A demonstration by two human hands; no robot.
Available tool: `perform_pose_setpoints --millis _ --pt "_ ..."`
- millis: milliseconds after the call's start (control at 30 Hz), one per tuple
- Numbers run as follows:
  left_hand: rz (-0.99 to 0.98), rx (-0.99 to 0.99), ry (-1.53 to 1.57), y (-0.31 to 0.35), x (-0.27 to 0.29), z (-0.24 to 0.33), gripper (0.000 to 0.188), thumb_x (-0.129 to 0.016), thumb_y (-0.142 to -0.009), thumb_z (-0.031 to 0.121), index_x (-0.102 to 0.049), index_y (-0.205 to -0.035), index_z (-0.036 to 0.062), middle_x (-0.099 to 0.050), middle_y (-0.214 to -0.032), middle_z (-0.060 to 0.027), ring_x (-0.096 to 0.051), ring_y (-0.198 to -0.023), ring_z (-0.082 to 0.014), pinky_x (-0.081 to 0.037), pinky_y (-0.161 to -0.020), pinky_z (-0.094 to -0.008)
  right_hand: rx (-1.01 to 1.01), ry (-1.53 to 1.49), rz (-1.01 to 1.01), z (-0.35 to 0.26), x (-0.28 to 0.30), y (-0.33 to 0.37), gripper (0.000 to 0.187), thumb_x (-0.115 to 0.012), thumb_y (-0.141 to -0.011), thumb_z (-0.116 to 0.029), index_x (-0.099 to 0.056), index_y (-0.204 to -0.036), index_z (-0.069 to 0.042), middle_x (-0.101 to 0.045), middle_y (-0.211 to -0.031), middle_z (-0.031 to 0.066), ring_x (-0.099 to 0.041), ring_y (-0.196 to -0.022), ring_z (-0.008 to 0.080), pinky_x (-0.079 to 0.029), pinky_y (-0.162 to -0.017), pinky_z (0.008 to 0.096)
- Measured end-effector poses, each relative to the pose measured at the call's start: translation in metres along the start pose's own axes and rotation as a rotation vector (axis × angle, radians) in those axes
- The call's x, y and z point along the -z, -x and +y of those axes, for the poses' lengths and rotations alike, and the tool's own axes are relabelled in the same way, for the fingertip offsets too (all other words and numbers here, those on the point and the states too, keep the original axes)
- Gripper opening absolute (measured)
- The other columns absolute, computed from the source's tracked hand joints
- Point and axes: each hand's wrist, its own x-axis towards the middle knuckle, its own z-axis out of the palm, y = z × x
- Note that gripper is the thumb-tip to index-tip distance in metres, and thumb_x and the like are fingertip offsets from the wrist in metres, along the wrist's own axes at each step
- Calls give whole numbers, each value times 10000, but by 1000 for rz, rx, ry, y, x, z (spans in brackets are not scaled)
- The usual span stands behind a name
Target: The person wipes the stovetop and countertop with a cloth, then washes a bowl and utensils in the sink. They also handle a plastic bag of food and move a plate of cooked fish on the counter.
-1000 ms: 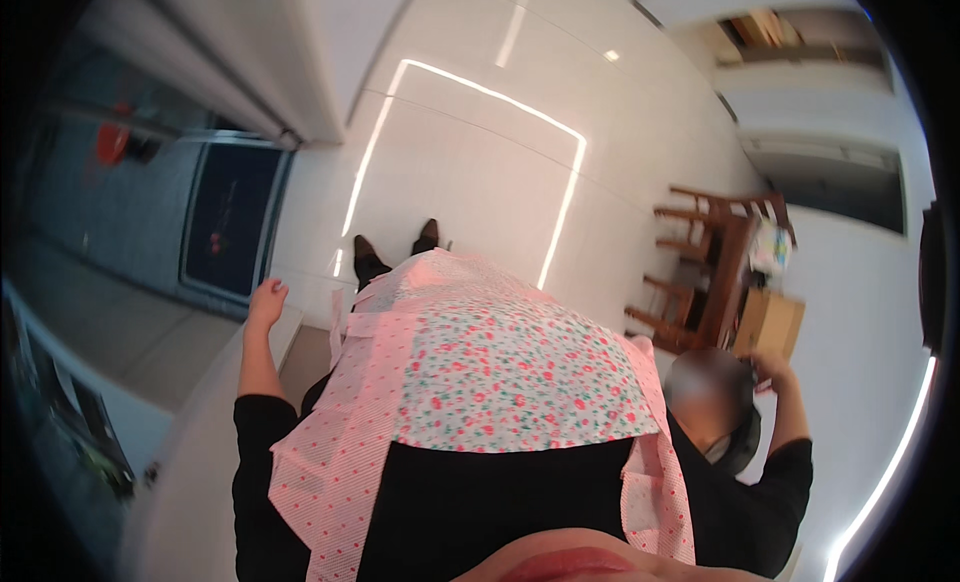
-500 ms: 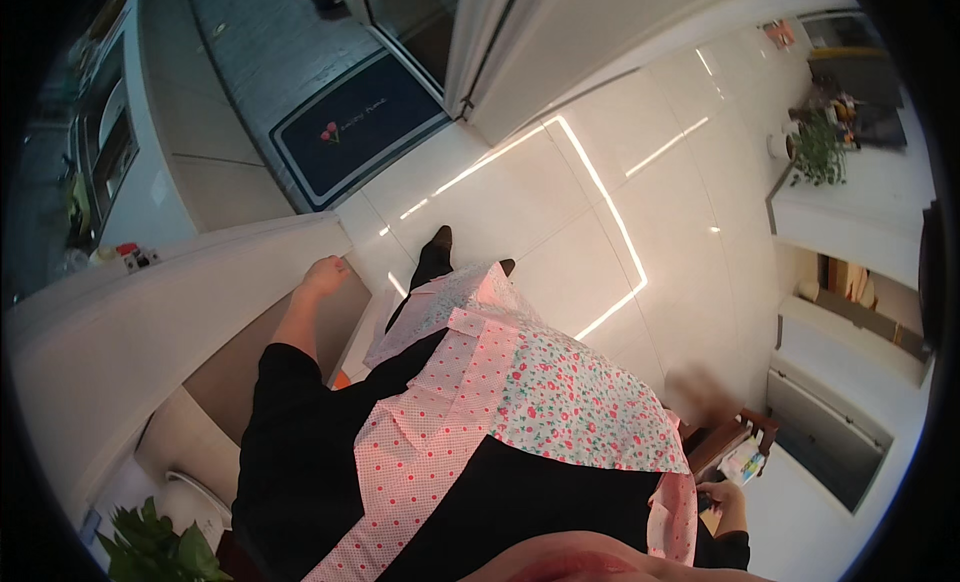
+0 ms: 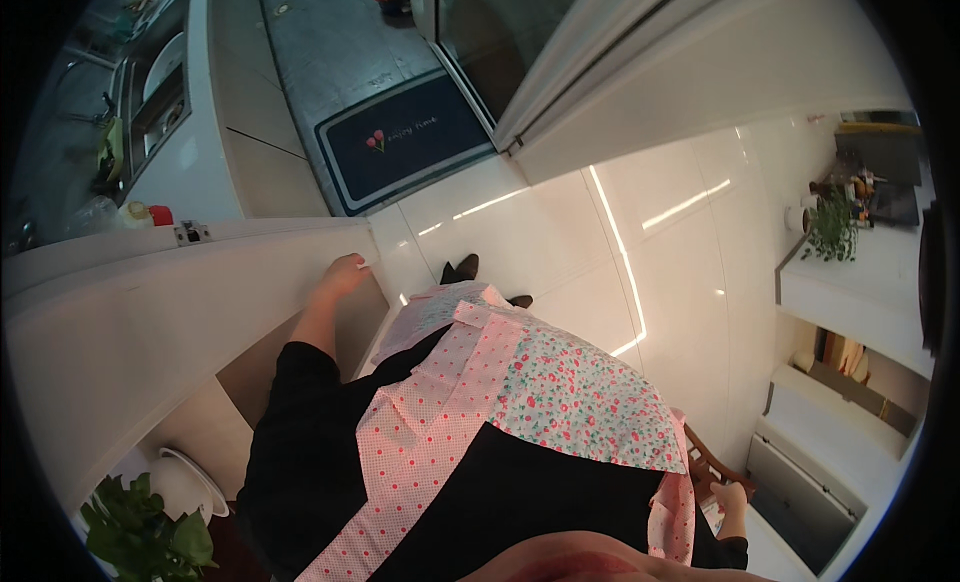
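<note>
My left hand hangs low beside the white wall on the left, its fingers curled in. A small pale spot shows at its fingertips, too small to name. At the lower right, close to my apron's edge, my right hand is partly hidden, its fingers bent; what they hold, if anything, cannot be made out. Just beyond that hand stands a brown wooden chair. I wear a pink and floral apron over black clothes, and my dark shoes are on the pale tiles.
A dark doormat lies at the doorway ahead, by a sliding glass door. Left of it runs a counter with a sink. White cabinets with a potted plant line the right. A leafy plant is at lower left.
The doorway, mat and counter have shifted right and down in view. My left hand is slightly further right. A blurred brown shape near the chair no longer shows.
</note>
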Motion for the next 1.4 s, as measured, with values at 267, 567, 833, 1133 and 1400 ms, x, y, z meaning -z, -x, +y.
perform_pose_setpoints --millis 267,567,833,1133,1400 --pt "87 -156 -90 -37 -2 84 424 -682 -896 333 -673 -1200 39 -638 -1218 -225 -604 -1147 -391 -488 -983 -437 423 -263 -257 -175 -55 0 518 -681 -856 -430 -680 -861 88 -664 -701 173 -653 -552 243 -505 -455 368" --pt "400 -342 110 -80 133 209 416 -690 -924 278 -637 -1262 40 -531 -1347 -168 -646 -1073 -336 -527 -931 -394 691 -190 19 -416 17 -23 432 -668 -866 -377 -692 -915 51 -673 -731 187 -674 -645 283 -521 -573 402" --pt "666 -144 432 -147 399 222 431 -682 -924 284 -628 -1277 41 -527 -1348 -156 -652 -1065 -278 -527 -932 -368 1400 -78 218 -828 246 174 362 -656 -876 -329 -703 -964 19 -681 -757 200 -693 -728 319 -536 -678 432" --pt "947 -69 647 -296 622 145 399 -703 -924 198 -622 -1284 45 -498 -1388 -123 -651 -1088 -246 -538 -945 -347 1955 -426 -100 -1265 511 529 401 -699 -903 -249 -648 -1176 41 -686 -933 130 -664 -674 156 -519 -557 308" --pt "936 -238 664 -573 971 116 365 -689 -941 186 -626 -1272 47 -536 -1336 -118 -643 -1103 -227 -535 -946 -340 1927 -428 -234 -1554 704 744 424 -679 -932 -228 -604 -1266 23 -685 -1019 111 -679 -753 143 -532 -545 278"
